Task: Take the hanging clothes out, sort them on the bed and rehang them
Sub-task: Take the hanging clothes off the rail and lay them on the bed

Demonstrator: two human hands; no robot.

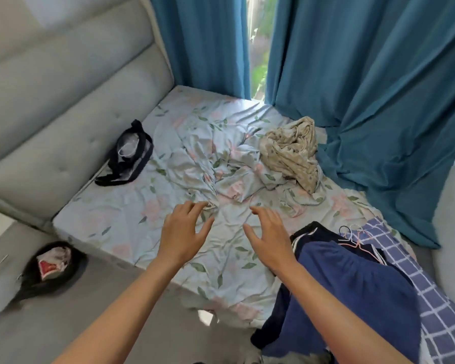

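Both hands reach out over the bed [111, 227], holding nothing: the left hand [181, 232] and right hand [269, 240] have their fingers spread and relaxed above the flowered sheet [184, 158]. At the bed's near right edge lies a pile of clothes [352, 290], a blue garment on top with thin hangers [357, 239] beside it. Farther off, a crumpled beige garment [292, 153] sits near the curtain-side edge, and a dark bag [128, 156] lies by the headboard [63, 101].

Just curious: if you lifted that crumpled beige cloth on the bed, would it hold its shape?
Probably not. The beige cloth lies in soft bunched folds, so it would likely droop and unfurl. It looks thin, so probably light. It shouldn't roll or break.
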